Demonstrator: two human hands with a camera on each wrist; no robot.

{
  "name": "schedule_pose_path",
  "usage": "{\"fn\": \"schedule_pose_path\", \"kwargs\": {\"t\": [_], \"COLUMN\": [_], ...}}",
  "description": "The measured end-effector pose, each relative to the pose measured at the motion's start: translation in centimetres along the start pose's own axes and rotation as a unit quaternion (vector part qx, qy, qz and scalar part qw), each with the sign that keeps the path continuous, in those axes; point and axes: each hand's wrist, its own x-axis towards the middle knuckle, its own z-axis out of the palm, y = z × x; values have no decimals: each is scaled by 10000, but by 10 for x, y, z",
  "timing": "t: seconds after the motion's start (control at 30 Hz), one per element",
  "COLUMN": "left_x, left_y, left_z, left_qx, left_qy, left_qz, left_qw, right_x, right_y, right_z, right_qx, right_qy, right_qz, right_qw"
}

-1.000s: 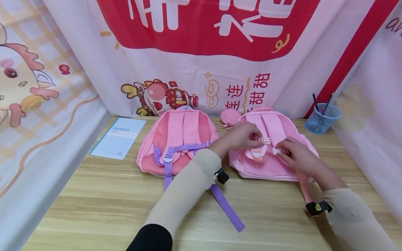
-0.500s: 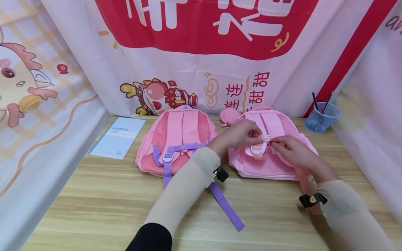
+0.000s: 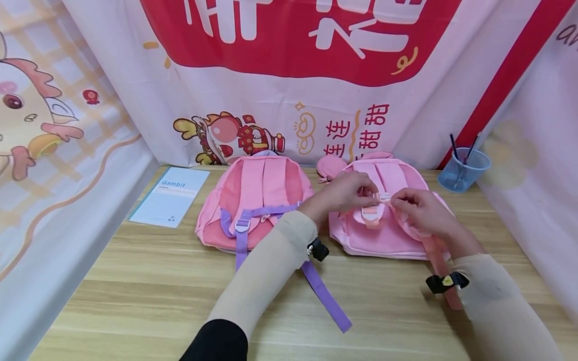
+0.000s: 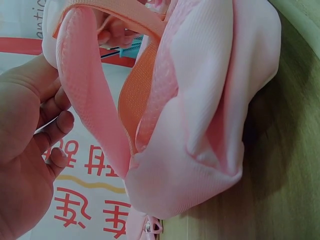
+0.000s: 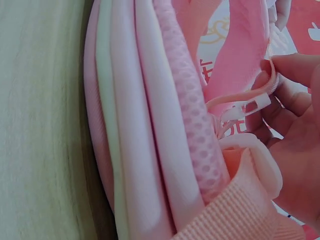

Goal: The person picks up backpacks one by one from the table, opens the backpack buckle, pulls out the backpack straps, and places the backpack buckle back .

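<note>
- Right backpack (image 3: 361, 243): pink, with peach straps (image 3: 437, 258) and a white buckle (image 3: 384, 197)
- Left backpack (image 3: 251, 194): pink, with purple straps (image 3: 326, 296)
- Notebook (image 3: 171, 198): pale blue and white
- Cup (image 3: 462, 173): see-through blue
- Surface (image 3: 135, 301): tan, wood-grained
- Sleeves (image 3: 266, 271): beige

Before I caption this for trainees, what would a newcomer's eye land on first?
Probably the red panel with white characters, top centre of the head view. Then two pink backpacks on the table: the left trails a purple strap; the left grip and right grip nearly meet over the other.
</note>
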Motion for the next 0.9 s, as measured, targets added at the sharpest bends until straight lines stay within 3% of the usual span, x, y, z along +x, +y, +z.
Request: {"fn": "schedule_pose_path", "kwargs": {"t": [0.3,0.53,0.73,0.9], "left_x": [0,1,0,-1], "left_y": [0,-2,0,1], "left_z": [0,2,2,2], "left_qx": [-115,-346,-427,-424], "left_qy": [116,273,244,266], "left_qz": [-60,67,101,52], "left_qw": [9998,9990,9987,9987], "right_x": [0,-2,-2,1], "right_y": [-3,-10,-11,-7], "right_z": [-3,-13,-15,-9], "right_qx": [554,384,191,539], "right_qy": [197,279,119,82], "right_qz": [40,-310,-26,333], "right_qw": [9983,9984,9997,9980]}}
